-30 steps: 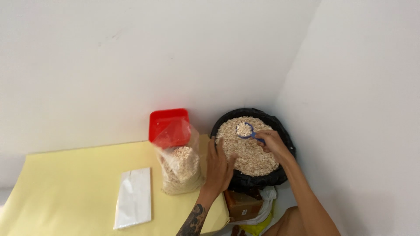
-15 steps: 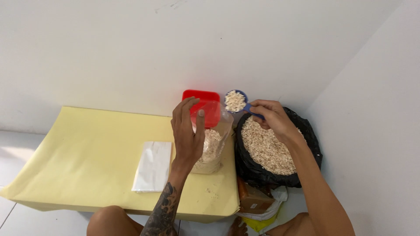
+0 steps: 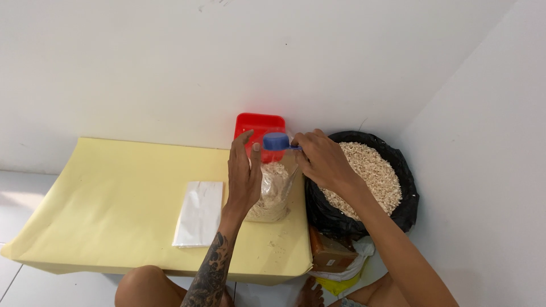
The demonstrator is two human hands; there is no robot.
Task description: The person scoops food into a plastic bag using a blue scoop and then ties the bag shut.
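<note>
Clear bag (image 3: pixel 272 190): upright on yellow worktop (image 3: pixel 114 199), part-filled with pale flakes. Left hand (image 3: pixel 243 173) fingers wrap its side. Right hand (image 3: pixel 323 159) fingers pinch blue scoop (image 3: pixel 276 141), tipped over its mouth.

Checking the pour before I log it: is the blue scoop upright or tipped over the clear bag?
Tipped. The blue scoop shows its underside above the clear bag, held by the right hand; the left hand steadies the bag.
</note>
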